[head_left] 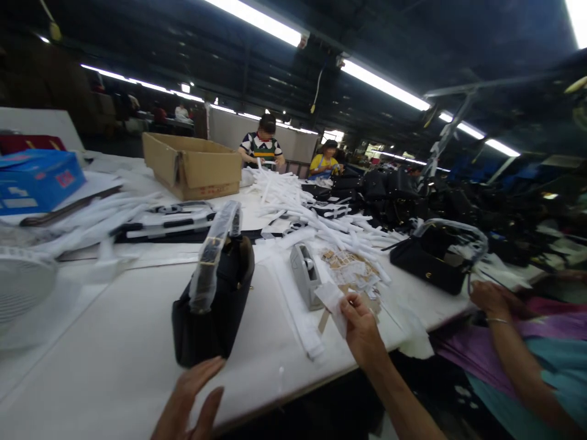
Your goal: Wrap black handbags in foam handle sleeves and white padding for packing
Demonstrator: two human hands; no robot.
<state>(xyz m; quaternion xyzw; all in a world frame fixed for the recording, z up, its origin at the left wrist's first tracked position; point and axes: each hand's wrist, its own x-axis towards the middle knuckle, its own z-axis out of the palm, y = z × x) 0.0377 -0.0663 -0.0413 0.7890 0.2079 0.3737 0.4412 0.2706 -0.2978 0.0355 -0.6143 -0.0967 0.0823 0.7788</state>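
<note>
Fingers (353, 311) of the right hand (362, 333) pinch a white paper slip (330, 305) beside a grey tape dispenser (305, 275). The left hand (190, 397), open and holding nothing, is near a black handbag (211, 324) with plastic-wrapped handles (215, 250). White strips (321, 220) lie heaped on the white counter (92, 366); co-workers (261, 143) sit beyond, under strip lights (385, 85).

The matt black handbag (211, 321) has a leather-like finish, with glossy clear plastic (214, 260) wrapping its handle.

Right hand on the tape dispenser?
No, the right hand pinches a white paper piece, apart from the grey tape dispenser.
</note>
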